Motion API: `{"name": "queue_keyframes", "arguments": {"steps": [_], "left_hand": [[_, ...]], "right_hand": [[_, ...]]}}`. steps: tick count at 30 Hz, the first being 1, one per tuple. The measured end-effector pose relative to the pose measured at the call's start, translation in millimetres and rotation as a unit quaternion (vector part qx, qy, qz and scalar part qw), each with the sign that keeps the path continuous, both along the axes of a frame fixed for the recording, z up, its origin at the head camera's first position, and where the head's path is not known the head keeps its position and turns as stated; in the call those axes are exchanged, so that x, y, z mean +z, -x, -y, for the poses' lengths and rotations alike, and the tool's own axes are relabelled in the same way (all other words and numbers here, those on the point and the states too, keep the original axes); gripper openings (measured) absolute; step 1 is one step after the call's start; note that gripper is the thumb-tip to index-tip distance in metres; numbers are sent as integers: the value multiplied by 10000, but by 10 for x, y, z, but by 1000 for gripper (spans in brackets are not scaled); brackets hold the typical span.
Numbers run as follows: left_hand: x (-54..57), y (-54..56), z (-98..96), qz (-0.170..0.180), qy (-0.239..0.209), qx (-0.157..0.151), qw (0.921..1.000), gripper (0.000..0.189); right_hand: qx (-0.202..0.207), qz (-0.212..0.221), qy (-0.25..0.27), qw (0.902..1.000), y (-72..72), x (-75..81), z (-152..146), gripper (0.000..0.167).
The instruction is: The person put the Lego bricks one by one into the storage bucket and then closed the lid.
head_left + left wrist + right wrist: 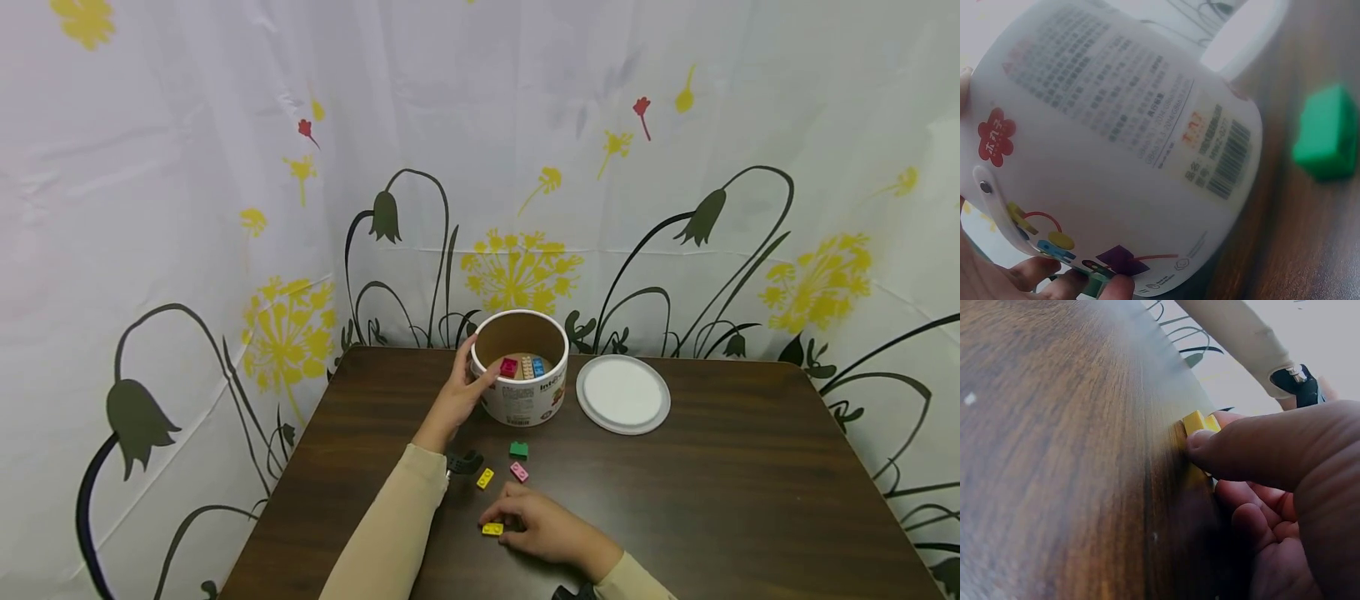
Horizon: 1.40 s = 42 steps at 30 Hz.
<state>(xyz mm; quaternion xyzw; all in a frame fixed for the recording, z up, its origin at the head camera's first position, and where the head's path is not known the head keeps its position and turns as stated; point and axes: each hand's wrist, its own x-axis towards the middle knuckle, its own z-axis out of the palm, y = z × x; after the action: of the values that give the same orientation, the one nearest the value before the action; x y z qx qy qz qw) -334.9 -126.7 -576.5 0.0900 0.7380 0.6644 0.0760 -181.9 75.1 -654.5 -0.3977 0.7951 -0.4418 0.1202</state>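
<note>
At the table's far side my left hand (456,398) grips a white round bucket (519,407), its thumb at the rim and its fingers round the side. Inside the bucket lie a red brick (508,367), a beige brick (527,368) and a blue brick (538,367). Nearer the front, my right hand (546,527) pinches a yellow toy brick (1195,422) between thumb and fingers, low over the wood. Between the two hands lie a green brick (518,450), a pink brick (519,472) and a second yellow brick (485,478). The green brick (1327,132) also shows in the left wrist view.
A round white lid (624,394) lies flat to the right of the bucket. The dark wooden table (735,475) ends at the back against a white curtain (480,150) printed with flowers. Dark straps circle both wrists.
</note>
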Motion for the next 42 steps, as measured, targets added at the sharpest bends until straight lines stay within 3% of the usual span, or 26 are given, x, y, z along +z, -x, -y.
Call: {"name": "queue_keyframes", "arguments": {"steps": [9, 18, 35, 42], "left_hand": [[10, 2, -11, -50, -3, -30, 10000, 86], [-5, -23, -8, 127, -11, -43, 9999, 84], [-4, -27, -12, 114, -83, -70, 9999, 83], [-8, -29, -19, 125, -96, -64, 9999, 85]], "right_hand": [[-74, 158, 65, 9998, -5, 34, -9, 33], [-123, 368, 54, 9992, -25, 41, 0, 33], [-85, 273, 258, 9993, -13, 16, -16, 29], [-189, 748, 688, 9946, -2, 65, -64, 23]]}}
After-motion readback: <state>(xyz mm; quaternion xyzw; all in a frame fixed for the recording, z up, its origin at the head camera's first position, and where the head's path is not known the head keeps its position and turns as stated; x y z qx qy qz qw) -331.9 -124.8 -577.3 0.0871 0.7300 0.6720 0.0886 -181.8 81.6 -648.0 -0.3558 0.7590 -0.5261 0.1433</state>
